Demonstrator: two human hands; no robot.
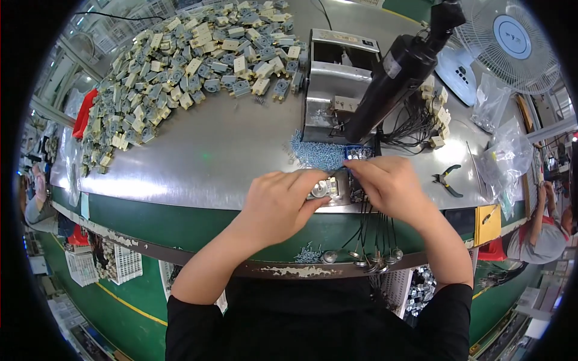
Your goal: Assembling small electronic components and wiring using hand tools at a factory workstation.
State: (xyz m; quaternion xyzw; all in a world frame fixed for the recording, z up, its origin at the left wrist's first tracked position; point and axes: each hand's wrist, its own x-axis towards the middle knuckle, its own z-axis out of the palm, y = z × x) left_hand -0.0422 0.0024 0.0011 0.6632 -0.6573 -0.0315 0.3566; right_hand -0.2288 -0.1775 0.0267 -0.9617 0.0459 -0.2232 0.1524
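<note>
My left hand [274,201] is closed on a small part [320,189] with a round metal disc and a pale block end, held just above the bench's front edge. To its right, my right hand [388,183] has its thumb and fingers pinched together close to the part; what lies between the fingertips is too small to make out. Beyond the hands is a heap of small bluish screws [319,155]. A blue-rimmed tray [359,153] of small metal pieces sits by the right fingertips. Black leads with round metal ends [373,262] hang below my right hand.
A metal machine [322,111] and a thick black cylinder [394,72] stand ahead. Many grey-and-cream blocks [205,60] are heaped at the far left. Rightward are wired cream blocks [442,117], pliers [448,180], plastic bags [506,153] and a fan [512,36].
</note>
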